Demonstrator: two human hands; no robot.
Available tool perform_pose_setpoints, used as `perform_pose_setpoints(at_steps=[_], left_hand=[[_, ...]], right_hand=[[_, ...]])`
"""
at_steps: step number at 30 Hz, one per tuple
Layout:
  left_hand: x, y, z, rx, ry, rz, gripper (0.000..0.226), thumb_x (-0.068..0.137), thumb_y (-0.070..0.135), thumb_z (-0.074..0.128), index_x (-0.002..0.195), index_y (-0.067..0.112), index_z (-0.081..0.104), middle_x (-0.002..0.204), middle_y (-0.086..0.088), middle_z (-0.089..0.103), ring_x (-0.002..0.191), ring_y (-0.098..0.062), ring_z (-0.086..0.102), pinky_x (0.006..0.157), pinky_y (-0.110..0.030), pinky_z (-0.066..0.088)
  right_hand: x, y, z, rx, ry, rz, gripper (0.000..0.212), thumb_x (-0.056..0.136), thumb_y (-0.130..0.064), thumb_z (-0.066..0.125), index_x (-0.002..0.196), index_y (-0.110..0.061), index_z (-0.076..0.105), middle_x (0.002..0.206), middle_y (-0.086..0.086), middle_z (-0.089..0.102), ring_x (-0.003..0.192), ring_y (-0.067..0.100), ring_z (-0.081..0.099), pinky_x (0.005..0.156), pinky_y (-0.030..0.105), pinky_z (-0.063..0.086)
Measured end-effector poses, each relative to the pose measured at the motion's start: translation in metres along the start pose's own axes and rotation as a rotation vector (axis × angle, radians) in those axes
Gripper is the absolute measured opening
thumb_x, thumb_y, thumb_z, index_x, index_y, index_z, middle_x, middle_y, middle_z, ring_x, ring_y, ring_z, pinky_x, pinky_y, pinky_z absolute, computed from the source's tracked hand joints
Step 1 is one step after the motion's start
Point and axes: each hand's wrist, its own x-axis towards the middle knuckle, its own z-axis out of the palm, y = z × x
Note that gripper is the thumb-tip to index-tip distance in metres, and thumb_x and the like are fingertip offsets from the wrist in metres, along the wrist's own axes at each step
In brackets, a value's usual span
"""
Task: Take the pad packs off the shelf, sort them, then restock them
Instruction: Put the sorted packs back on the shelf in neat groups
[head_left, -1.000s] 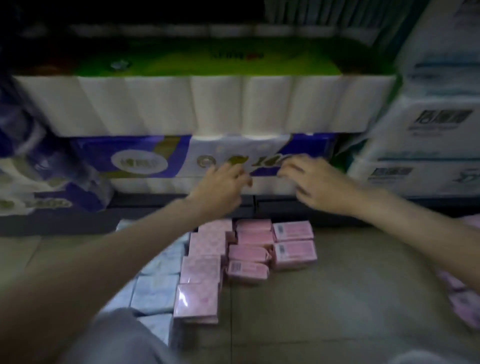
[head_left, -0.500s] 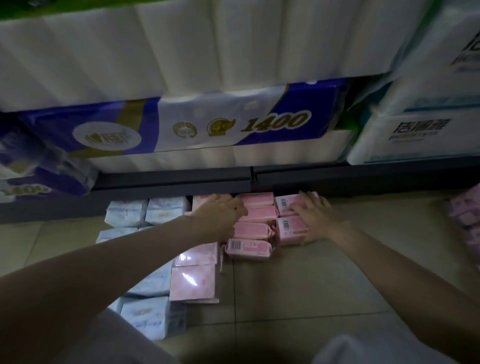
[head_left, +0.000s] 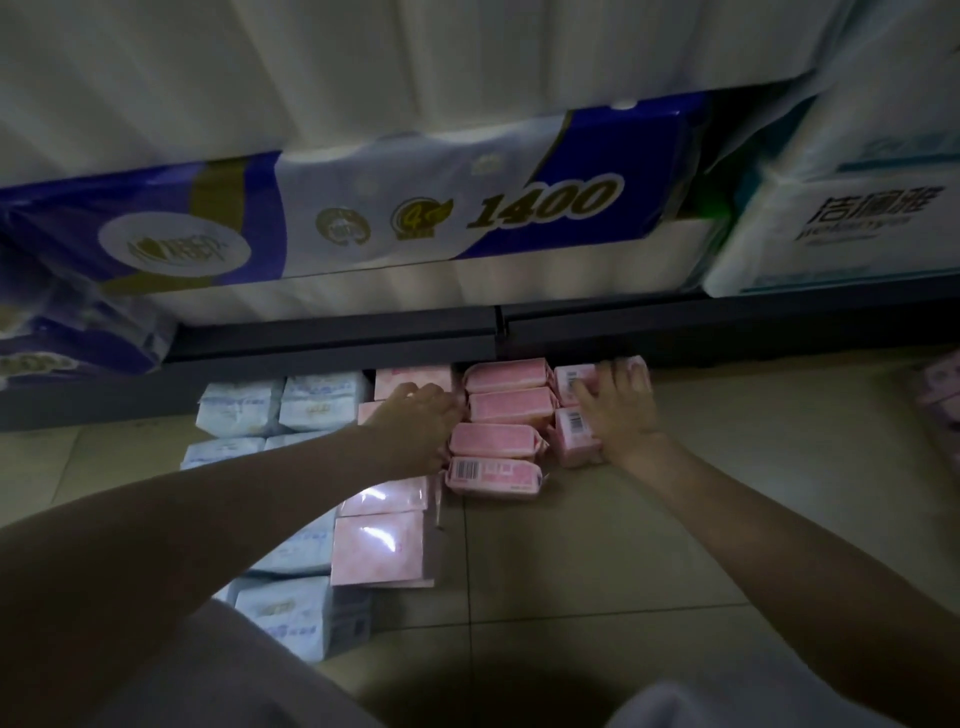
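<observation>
Pad packs lie in rows on the tiled floor below the shelf. A middle column of pink packs (head_left: 506, 406) runs toward me, ending in one with a barcode (head_left: 493, 475). My left hand (head_left: 415, 426) rests fingers down against that column's left side, over flat pink packs (head_left: 379, 548). My right hand (head_left: 615, 410) lies flat on two pink barcode packs (head_left: 571, 439) at the column's right. Pale blue packs (head_left: 283, 402) fill the left rows. Neither hand has lifted a pack.
The dark shelf edge (head_left: 467, 327) runs just above the packs. Big toilet-roll bundles (head_left: 395, 218) stack on it, with white tissue packs (head_left: 852, 228) at the right. More pink packs (head_left: 943, 389) lie at the far right. Bare floor tiles (head_left: 597, 561) lie before me.
Both hands came down from the blue toilet-roll bundle to the pink packs on the floor. Since half a second ago they have barely shifted; the view has tilted lower.
</observation>
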Motion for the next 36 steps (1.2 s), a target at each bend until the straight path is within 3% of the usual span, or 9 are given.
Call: perform_pose_setpoints(at_steps=[2,6,8,11,14,19,25,32,36], left_hand=[[-0.004,-0.002,0.005,0.046,0.052,0.02,0.066,0.086,0.043,0.058,0.142,0.016,0.035,0.151,-0.006,0.029,0.138,-0.029,0.026,0.106,-0.045,0.031],[-0.017,-0.024,0.023,0.007,0.104,0.031,0.09,0.035,0.049,0.09,0.112,0.011,0.063,0.116,-0.015,0.062,0.095,-0.04,0.062,0.056,-0.047,0.057],[-0.025,-0.03,0.031,-0.071,0.079,0.016,0.098,0.043,0.049,0.088,0.126,0.013,0.048,0.129,-0.021,0.051,0.107,-0.042,0.055,0.067,-0.048,0.058],[-0.04,-0.036,0.044,-0.213,-0.04,-0.044,0.11,0.07,0.05,0.074,0.15,0.019,0.006,0.156,-0.017,-0.003,0.141,-0.038,0.008,0.107,-0.049,0.034],[-0.05,-0.039,0.051,-0.214,-0.184,-0.044,0.122,0.072,0.053,0.07,0.143,0.024,-0.024,0.15,-0.011,-0.032,0.141,-0.035,-0.02,0.114,-0.048,0.013],[-0.052,-0.043,0.055,-0.179,-0.136,-0.011,0.12,0.071,0.054,0.072,0.145,0.029,-0.019,0.154,-0.006,-0.023,0.143,-0.031,-0.01,0.113,-0.044,0.021],[-0.06,-0.04,0.056,-0.145,-0.108,0.044,0.114,0.072,0.056,0.069,0.148,0.027,-0.012,0.155,-0.009,-0.019,0.143,-0.031,-0.009,0.108,-0.037,0.033],[-0.087,-0.022,0.078,-0.224,-0.137,0.045,0.116,0.077,0.062,0.06,0.142,0.024,-0.028,0.146,-0.013,-0.037,0.135,-0.033,-0.033,0.113,-0.043,-0.002],[-0.102,-0.015,0.095,-0.062,-0.002,0.039,0.136,0.042,0.078,0.071,0.142,-0.001,0.024,0.147,-0.031,0.025,0.133,-0.048,0.025,0.099,-0.059,0.033]], right_hand=[[-0.005,-0.005,-0.004,0.069,0.049,-0.03,0.08,0.074,-0.041,0.074,0.139,-0.013,0.037,0.143,0.03,0.03,0.134,0.044,0.029,0.111,0.052,0.022],[-0.016,-0.029,-0.008,0.376,0.055,-0.332,0.082,0.08,-0.049,0.064,0.143,-0.012,0.027,0.154,0.016,0.009,0.143,0.032,0.005,0.116,0.047,0.002],[-0.019,-0.045,-0.013,0.454,0.008,-0.451,0.079,0.085,-0.047,0.06,0.146,-0.014,0.023,0.156,0.012,0.002,0.144,0.029,0.0,0.116,0.043,-0.001],[-0.019,-0.067,-0.022,0.57,0.001,-0.479,0.082,0.086,-0.058,0.053,0.148,-0.016,0.02,0.157,0.01,-0.001,0.145,0.026,-0.002,0.116,0.039,0.0],[-0.012,-0.079,-0.035,0.697,0.078,-0.47,0.085,0.084,-0.053,0.06,0.148,-0.017,0.019,0.158,0.006,-0.001,0.144,0.023,0.004,0.115,0.033,0.008],[0.008,-0.094,-0.035,0.758,-0.041,-0.429,0.101,0.077,-0.038,0.074,0.15,-0.03,0.003,0.157,0.006,-0.013,0.145,0.029,0.005,0.116,0.041,0.019],[0.021,-0.105,-0.033,0.656,-0.004,-0.416,0.113,0.062,-0.055,0.079,0.146,-0.03,0.008,0.154,0.012,-0.005,0.142,0.035,0.002,0.117,0.05,0.01],[0.02,-0.112,-0.037,0.612,0.057,-0.42,0.11,0.062,-0.061,0.076,0.145,-0.023,0.014,0.151,0.015,-0.002,0.141,0.036,-0.001,0.116,0.047,0.003],[0.016,-0.112,-0.04,0.606,0.081,-0.41,0.106,0.063,-0.057,0.076,0.144,-0.02,0.019,0.15,0.016,0.001,0.14,0.035,0.002,0.116,0.045,0.005]])
